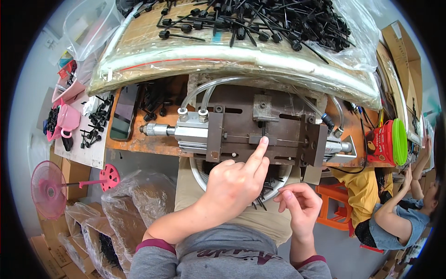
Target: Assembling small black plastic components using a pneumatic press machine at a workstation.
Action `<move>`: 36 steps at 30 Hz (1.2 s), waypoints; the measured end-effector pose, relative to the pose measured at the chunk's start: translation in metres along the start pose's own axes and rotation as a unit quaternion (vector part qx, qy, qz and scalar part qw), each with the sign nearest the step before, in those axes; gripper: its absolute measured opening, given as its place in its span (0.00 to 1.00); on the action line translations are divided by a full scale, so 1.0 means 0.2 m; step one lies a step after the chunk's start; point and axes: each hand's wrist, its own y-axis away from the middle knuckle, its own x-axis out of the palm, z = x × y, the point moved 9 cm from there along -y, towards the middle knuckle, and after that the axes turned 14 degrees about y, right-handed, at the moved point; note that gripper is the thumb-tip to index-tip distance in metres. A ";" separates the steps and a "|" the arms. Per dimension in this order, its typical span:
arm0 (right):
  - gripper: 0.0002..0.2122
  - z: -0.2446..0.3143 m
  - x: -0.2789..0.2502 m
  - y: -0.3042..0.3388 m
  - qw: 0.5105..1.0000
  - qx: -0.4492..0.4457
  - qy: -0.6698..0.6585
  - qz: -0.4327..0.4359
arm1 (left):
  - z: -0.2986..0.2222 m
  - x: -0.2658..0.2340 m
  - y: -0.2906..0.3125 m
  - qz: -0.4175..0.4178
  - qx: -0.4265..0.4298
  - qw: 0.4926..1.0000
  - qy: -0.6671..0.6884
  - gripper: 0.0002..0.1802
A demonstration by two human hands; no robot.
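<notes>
Left hand (pixel 234 183), forefinger out, touches fixture block (pixel 258 138); right hand (pixel 299 204) loosely curled, below.

— Where does everything sit?
— The press (pixel 260 132) lies before me on the bench (pixel 153 142), my left hand (pixel 234 183) touching it, my right hand (pixel 299 204) nearer me.
— And beyond?
— The pile of parts (pixel 260 21) lies behind, the phone (pixel 123 114) left, the fan (pixel 49 189) lower left.

Grey sweatshirt, maroon cuffs pushed up, khaki trousers.
</notes>
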 end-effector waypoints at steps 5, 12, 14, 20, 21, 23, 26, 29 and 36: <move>0.04 0.29 -0.07 -0.16 0.991 -0.110 0.066 -0.033 | 0.00 0.02 0.00 0.005 -0.001 1.000 -0.008 0.10; 0.04 0.78 -0.08 -0.64 0.929 -0.276 0.204 -0.137 | 0.00 0.02 0.01 0.001 0.019 1.000 -0.002 0.11; 0.05 0.92 -0.03 -0.84 0.896 -0.345 0.244 -0.134 | 0.00 0.01 0.01 -0.006 0.020 1.000 0.008 0.11; 0.21 0.97 0.21 -1.33 0.793 -0.268 0.547 0.021 | -0.01 -0.02 0.05 0.013 0.010 0.996 0.088 0.12; 0.22 0.96 0.24 -1.37 0.784 -0.238 0.572 0.043 | -0.01 -0.04 0.07 0.021 0.007 0.994 0.105 0.13; 0.24 0.94 0.28 -1.42 0.751 -0.204 0.626 0.056 | -0.01 -0.04 0.12 0.037 0.003 0.989 0.145 0.18; 0.22 0.93 0.31 -1.48 0.695 -0.201 0.688 0.043 | -0.04 -0.07 0.15 0.053 -0.016 0.976 0.209 0.22; 0.19 0.89 0.31 -1.52 0.674 -0.196 0.709 0.065 | -0.04 -0.11 0.16 0.045 -0.022 0.973 0.226 0.28; 0.16 0.90 0.31 -1.40 0.665 -0.218 0.709 0.087 | 0.17 -0.30 0.25 -0.069 -0.127 0.903 0.404 0.25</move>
